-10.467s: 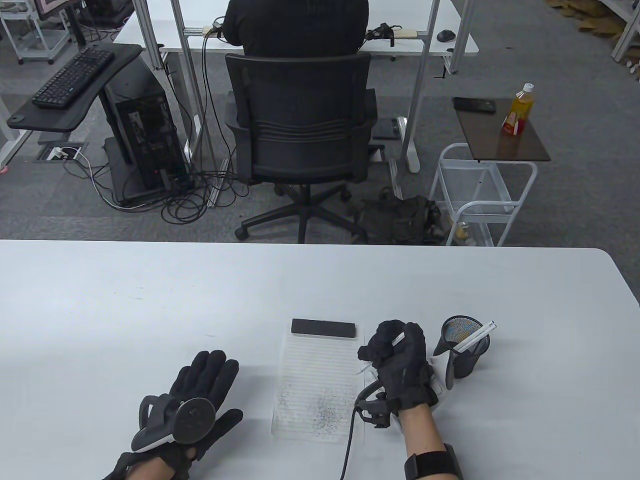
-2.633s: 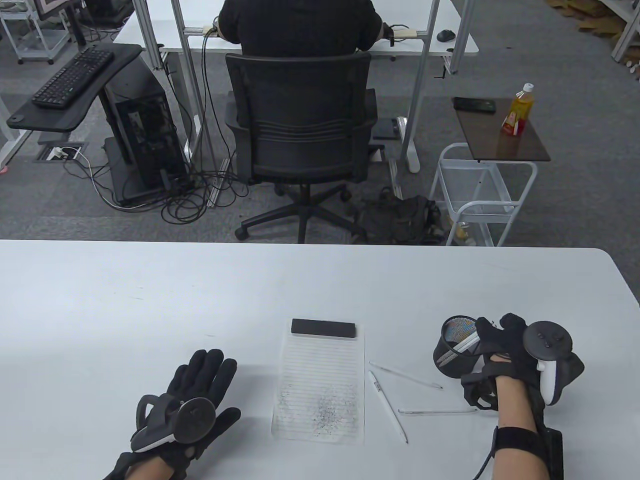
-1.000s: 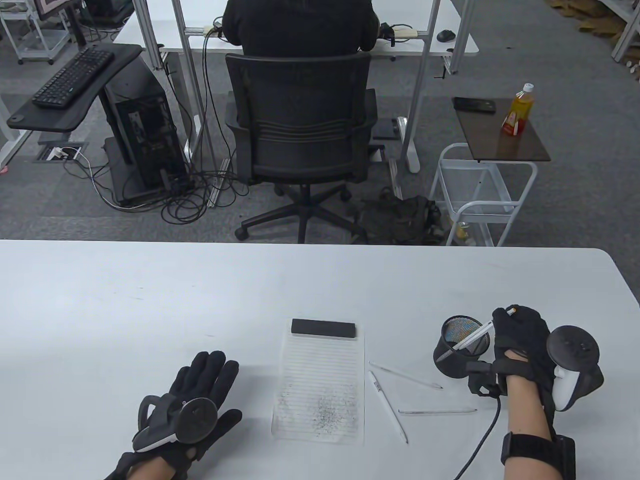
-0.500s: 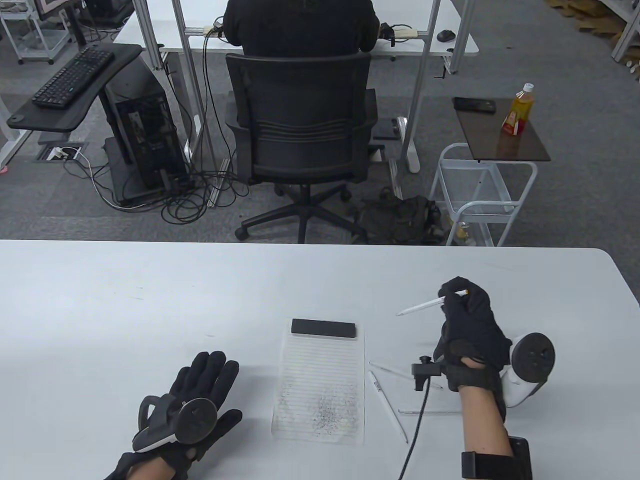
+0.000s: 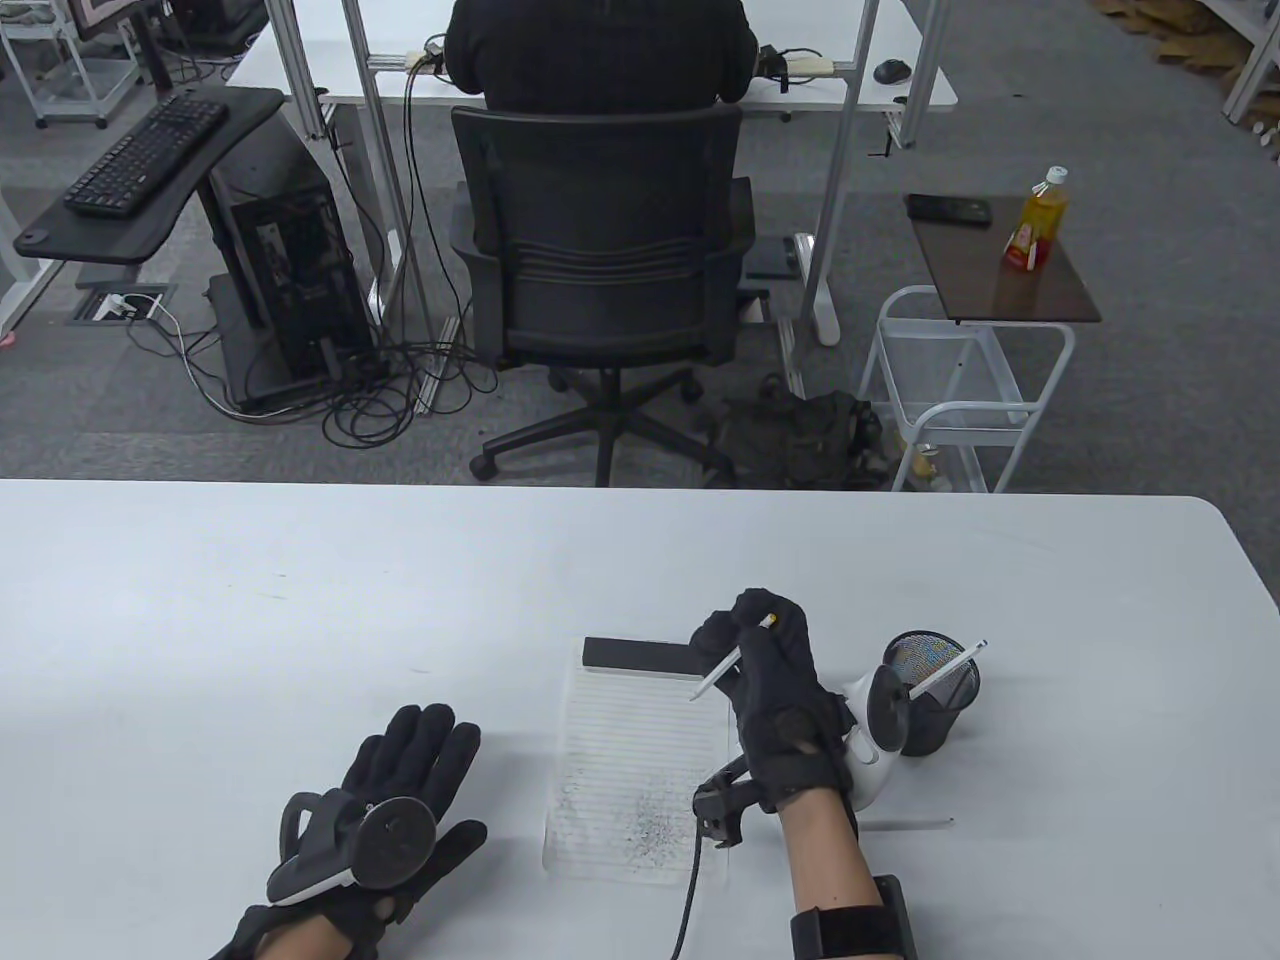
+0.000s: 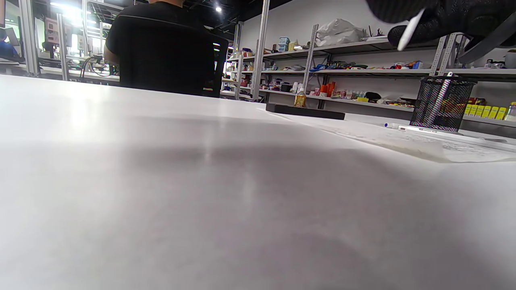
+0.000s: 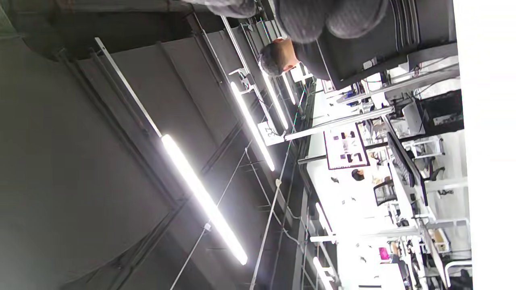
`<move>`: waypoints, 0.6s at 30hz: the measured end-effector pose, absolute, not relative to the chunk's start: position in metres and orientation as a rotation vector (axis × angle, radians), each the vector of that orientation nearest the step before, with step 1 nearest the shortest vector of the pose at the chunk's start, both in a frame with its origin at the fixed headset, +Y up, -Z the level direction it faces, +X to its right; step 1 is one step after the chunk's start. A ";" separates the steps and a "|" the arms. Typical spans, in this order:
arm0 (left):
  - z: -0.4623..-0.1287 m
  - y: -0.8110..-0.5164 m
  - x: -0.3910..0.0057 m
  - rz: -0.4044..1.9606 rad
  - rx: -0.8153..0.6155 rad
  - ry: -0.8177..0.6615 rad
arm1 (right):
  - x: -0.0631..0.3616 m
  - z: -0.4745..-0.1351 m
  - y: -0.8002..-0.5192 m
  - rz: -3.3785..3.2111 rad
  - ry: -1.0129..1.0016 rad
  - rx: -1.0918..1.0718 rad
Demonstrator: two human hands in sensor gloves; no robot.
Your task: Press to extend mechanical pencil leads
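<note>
You have carried a pencil (image 5: 727, 665) from the cup (image 5: 930, 690) over the paper (image 5: 640, 760); right hand (image 5: 770, 690) grips it, ready to click; left hand (image 5: 400, 790) lies flat, open.

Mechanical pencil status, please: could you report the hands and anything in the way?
Right hand grips mechanical pencil over notepad. Left hand flat on table. Nothing in the way.
</note>
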State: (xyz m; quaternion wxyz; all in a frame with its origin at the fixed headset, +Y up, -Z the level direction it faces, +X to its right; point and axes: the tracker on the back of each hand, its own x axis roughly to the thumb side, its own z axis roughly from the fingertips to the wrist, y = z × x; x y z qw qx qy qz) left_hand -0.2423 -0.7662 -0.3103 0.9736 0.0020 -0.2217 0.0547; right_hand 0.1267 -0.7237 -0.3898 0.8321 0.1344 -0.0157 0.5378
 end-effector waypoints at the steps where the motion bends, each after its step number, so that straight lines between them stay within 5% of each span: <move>1: -0.310 -0.766 -0.242 0.108 0.003 -0.448 | 0.127 -0.390 -0.728 1.132 -0.032 0.283; 18: -0.309 -0.767 -0.240 0.111 0.006 -0.451 | 0.141 -0.393 -0.774 0.828 -0.128 0.242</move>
